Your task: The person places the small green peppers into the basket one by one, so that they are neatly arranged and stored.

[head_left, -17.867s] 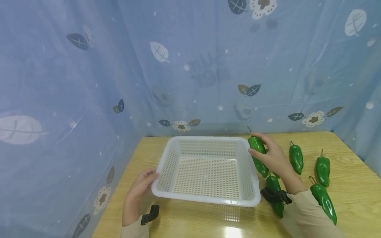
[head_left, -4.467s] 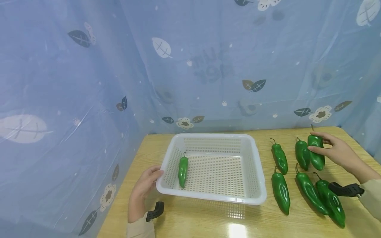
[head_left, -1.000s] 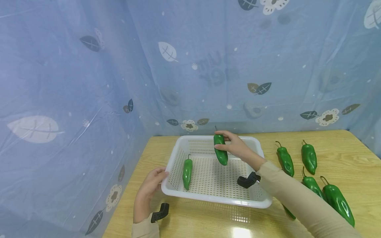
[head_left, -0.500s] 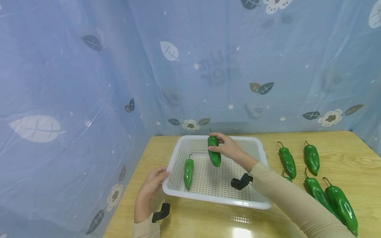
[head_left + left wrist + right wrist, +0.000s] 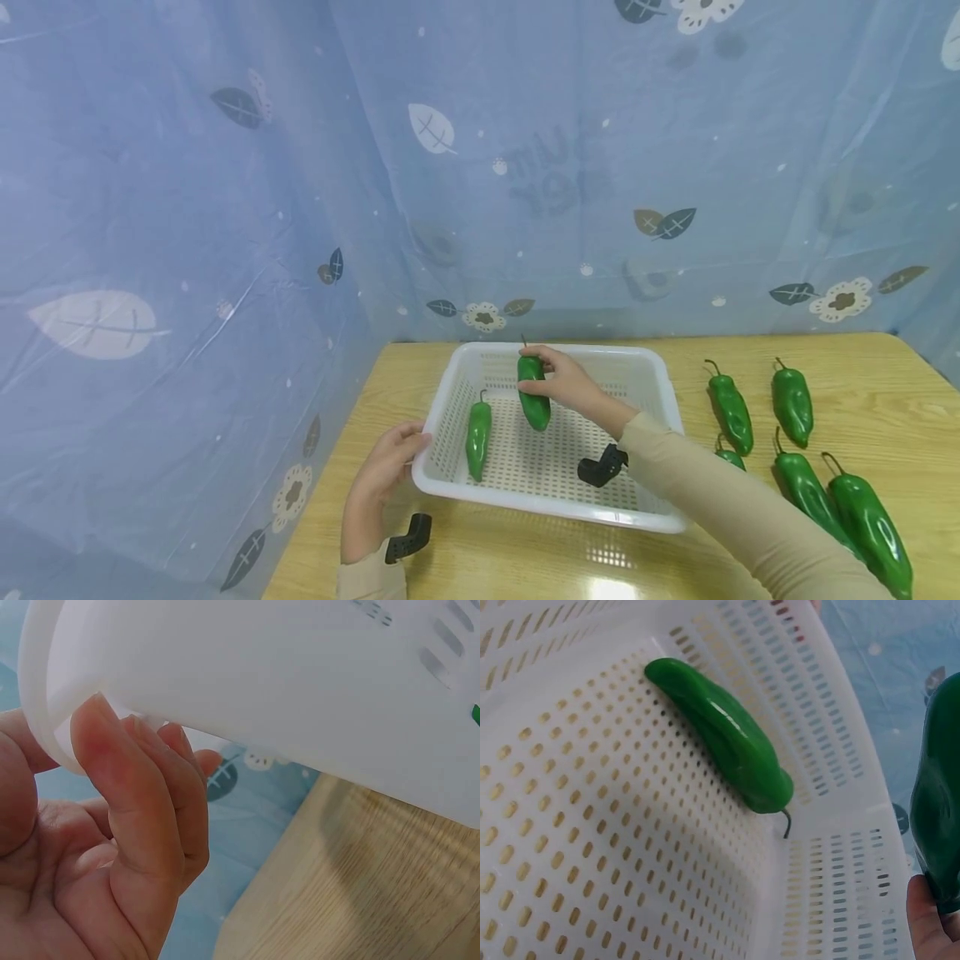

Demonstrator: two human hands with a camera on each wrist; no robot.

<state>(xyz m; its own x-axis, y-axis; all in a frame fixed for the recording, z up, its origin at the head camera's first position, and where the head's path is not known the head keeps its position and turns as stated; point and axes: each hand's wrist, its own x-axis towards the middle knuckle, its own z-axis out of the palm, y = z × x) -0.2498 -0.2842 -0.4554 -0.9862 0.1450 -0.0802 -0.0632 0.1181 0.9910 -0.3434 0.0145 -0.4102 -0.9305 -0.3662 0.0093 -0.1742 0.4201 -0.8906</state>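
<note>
A white perforated plastic basket (image 5: 555, 507) sits on the table. At its left rim my left hand (image 5: 386, 458) holds on, and the left wrist view shows its curled fingers (image 5: 142, 802) against the basket's wall. My right hand (image 5: 566, 385) grips a glossy green pepper (image 5: 534, 408) by its upper part, stem up, over the basket's left-middle part. That pepper's lower tip hangs toward the perforated floor; whether it touches is unclear. Another green pepper (image 5: 727, 739) lies in the basket along the left wall, its stem toward the far side.
Several green peppers lie on the wooden table (image 5: 885, 392) right of the basket, including one (image 5: 792, 406) at the back and one (image 5: 870, 525) at the front. The right sleeve (image 5: 720, 492) partly covers some of them. A blue patterned curtain (image 5: 480, 167) stands behind and to the left.
The basket held no pepper at first; later one lay at its left. My right hand took another from the table's far right, carried it over the basket, then moved it left and lower.
</note>
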